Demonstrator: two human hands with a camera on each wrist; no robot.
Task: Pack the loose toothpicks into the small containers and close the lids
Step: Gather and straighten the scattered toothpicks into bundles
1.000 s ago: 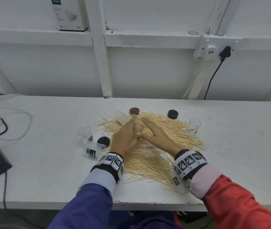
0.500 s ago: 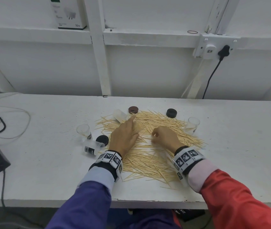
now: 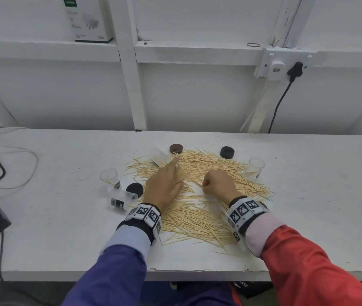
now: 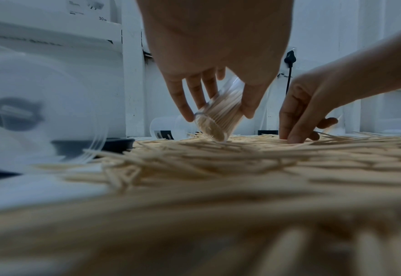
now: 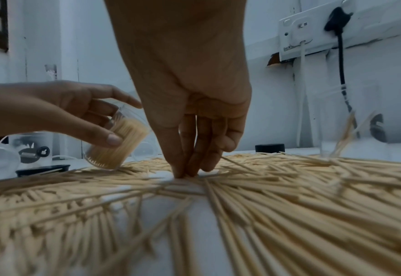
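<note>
A wide pile of loose toothpicks (image 3: 197,208) covers the middle of the white table (image 3: 308,195). My left hand (image 3: 171,173) grips a clear container (image 4: 218,115) packed with toothpicks, tilted with its mouth down toward the pile. The same filled container (image 5: 119,143) shows at the left in the right wrist view. To its right, my right hand (image 3: 205,188) reaches down into the pile, its fingertips (image 5: 182,170) bunched together and pinching toothpicks against the table.
An upright empty container (image 3: 109,177), one lying on its side (image 3: 122,200) and a black lid (image 3: 134,188) sit left of the pile. At the back are a lying container (image 3: 159,156), a brown lid (image 3: 176,148) and a black lid (image 3: 227,152). An upright container (image 3: 255,168) stands right.
My right hand drew back from the filled container, dropped onto the pile and curled its fingers. The left hand kept hold of the container in nearly the same place.
</note>
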